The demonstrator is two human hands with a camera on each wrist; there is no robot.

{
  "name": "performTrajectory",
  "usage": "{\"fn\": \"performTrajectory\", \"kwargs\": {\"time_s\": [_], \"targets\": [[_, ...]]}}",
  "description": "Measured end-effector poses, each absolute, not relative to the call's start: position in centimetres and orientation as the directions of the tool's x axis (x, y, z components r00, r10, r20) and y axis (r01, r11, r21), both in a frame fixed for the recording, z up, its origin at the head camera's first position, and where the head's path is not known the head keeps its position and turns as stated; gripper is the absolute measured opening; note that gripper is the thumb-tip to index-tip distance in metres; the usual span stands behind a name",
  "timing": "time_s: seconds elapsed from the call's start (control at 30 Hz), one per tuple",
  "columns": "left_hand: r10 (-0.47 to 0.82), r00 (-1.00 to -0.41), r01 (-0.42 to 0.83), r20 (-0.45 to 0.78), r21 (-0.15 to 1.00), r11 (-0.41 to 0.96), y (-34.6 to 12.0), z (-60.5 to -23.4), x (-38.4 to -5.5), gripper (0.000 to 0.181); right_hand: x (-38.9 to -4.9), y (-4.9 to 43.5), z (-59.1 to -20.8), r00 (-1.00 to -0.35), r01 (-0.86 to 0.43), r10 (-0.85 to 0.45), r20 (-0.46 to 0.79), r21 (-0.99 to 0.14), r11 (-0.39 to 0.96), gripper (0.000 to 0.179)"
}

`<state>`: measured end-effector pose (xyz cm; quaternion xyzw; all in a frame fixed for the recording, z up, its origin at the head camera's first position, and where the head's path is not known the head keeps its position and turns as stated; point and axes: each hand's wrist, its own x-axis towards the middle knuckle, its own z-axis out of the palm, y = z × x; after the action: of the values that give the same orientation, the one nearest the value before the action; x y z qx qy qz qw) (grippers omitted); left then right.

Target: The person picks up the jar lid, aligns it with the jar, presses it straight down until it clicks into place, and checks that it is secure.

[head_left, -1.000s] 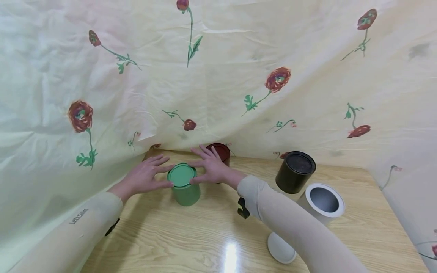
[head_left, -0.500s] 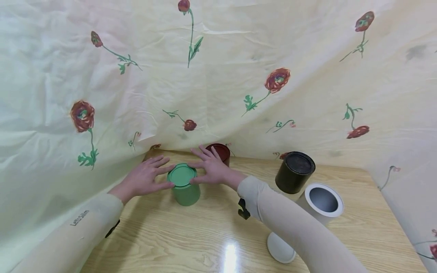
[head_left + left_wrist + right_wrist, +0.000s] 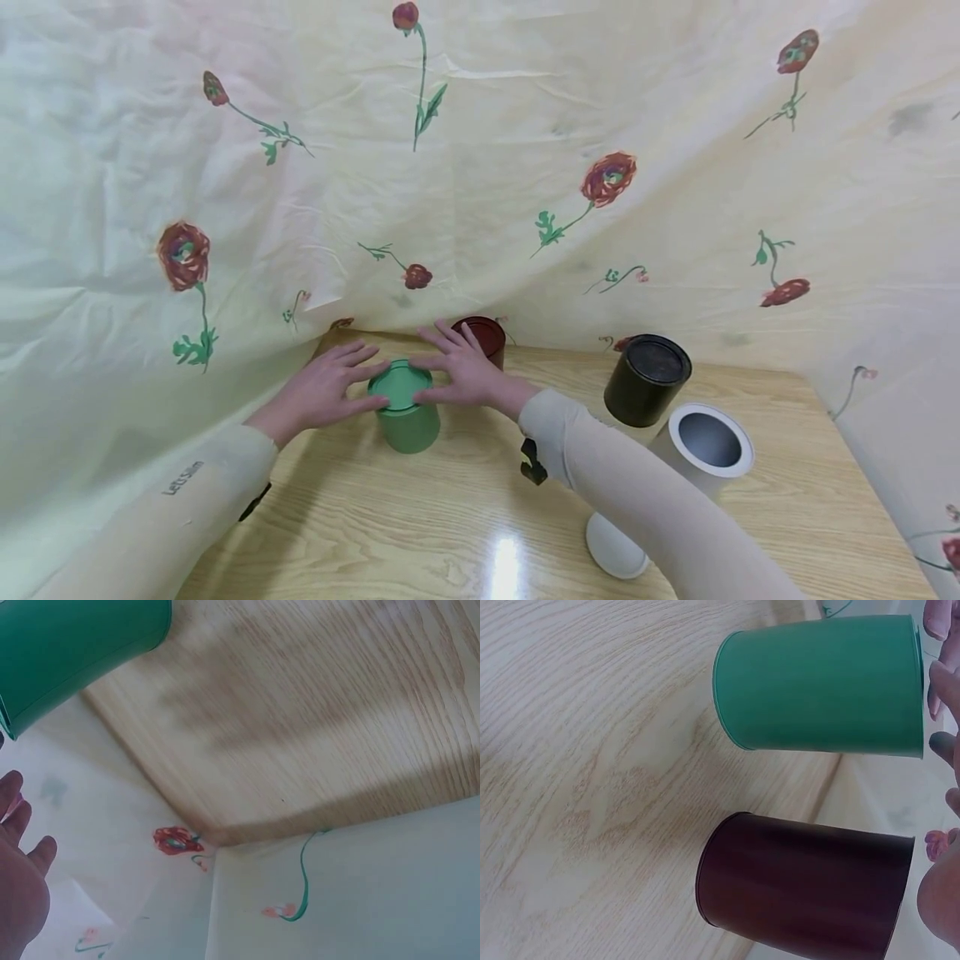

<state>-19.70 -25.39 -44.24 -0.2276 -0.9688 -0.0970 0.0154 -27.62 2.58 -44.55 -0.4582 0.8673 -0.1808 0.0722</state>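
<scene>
A green tin (image 3: 408,432) stands upright on the table, with a green lid (image 3: 400,386) on its top. From the left, my left hand (image 3: 321,390) reaches over with thumb and forefinger extended onto the lid's edge. My right hand (image 3: 467,375) does the same on the opposite side, its other fingers spread out straight. In the right wrist view the green tin (image 3: 821,686) stands beside a dark red tin (image 3: 802,885), with fingertips right at its top rim. Only part of the green tin (image 3: 82,656) shows in the left wrist view.
Behind my right hand stands the dark red tin (image 3: 489,337), partly hidden. To the right are a black tin (image 3: 648,379) and an uncovered white tin (image 3: 690,458). A round white lid (image 3: 617,546) lies half under my right forearm. Flowered cloth (image 3: 487,208) hangs behind the table (image 3: 420,525).
My thumbs and forefingers have shifted slightly inward over the green lid, the left hand moving a little to the right. The tins stay in place.
</scene>
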Motion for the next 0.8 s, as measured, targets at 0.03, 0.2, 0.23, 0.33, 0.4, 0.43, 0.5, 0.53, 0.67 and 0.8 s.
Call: {"fn": "performTrajectory", "kwargs": {"time_s": [0.03, 0.2, 0.23, 0.33, 0.4, 0.43, 0.5, 0.53, 0.67, 0.8], "targets": [[0.438, -0.896, 0.444, 0.069, 0.179, 0.878, -25.3, -44.3, -19.7, 0.069, -27.6, 2.5, -44.6, -0.569, -0.768, -0.821, 0.038, -0.381, 0.515, 0.066], [0.429, -0.902, 0.430, 0.048, 0.178, 0.885, -25.3, -44.5, -19.9, 0.069, -27.5, 2.4, -44.8, -0.583, -0.760, -0.812, 0.037, -0.379, 0.528, 0.063], [0.427, -0.903, 0.427, 0.044, 0.179, 0.886, -25.3, -44.5, -19.9, 0.069, -27.5, 2.3, -44.8, -0.588, -0.756, -0.808, 0.036, -0.380, 0.533, 0.063], [0.412, -0.911, 0.409, 0.025, 0.189, 0.893, -25.2, -44.4, -20.0, 0.070, -27.4, 2.1, -44.8, -0.600, -0.740, -0.800, 0.029, -0.400, 0.540, 0.063], [0.407, -0.913, 0.401, 0.012, 0.195, 0.895, -25.2, -44.4, -20.1, 0.071, -27.3, 2.0, -44.7, -0.608, -0.727, -0.793, 0.023, -0.418, 0.545, 0.063], [0.406, -0.914, 0.399, 0.007, 0.197, 0.896, -25.2, -44.3, -20.1, 0.071, -27.3, 1.9, -44.6, -0.612, -0.720, -0.790, 0.019, -0.426, 0.548, 0.063], [0.406, -0.914, 0.398, 0.003, 0.200, 0.895, -25.2, -44.3, -20.2, 0.072, -27.3, 1.8, -44.6, -0.621, -0.709, -0.783, 0.017, -0.437, 0.553, 0.063], [0.407, -0.914, 0.399, 0.003, 0.201, 0.895, -25.2, -44.3, -20.2, 0.072, -27.3, 1.7, -44.6, -0.628, -0.701, -0.778, 0.016, -0.444, 0.558, 0.062], [0.410, -0.912, 0.403, 0.011, 0.209, 0.891, -25.1, -44.2, -20.3, 0.073, -27.3, 1.6, -44.4, -0.648, -0.678, -0.762, 0.002, -0.457, 0.575, 0.061], [0.406, -0.914, 0.397, 0.008, 0.222, 0.890, -24.9, -44.1, -20.1, 0.073, -27.3, 1.4, -44.1, -0.656, -0.669, -0.754, -0.028, -0.440, 0.599, 0.060]]}}
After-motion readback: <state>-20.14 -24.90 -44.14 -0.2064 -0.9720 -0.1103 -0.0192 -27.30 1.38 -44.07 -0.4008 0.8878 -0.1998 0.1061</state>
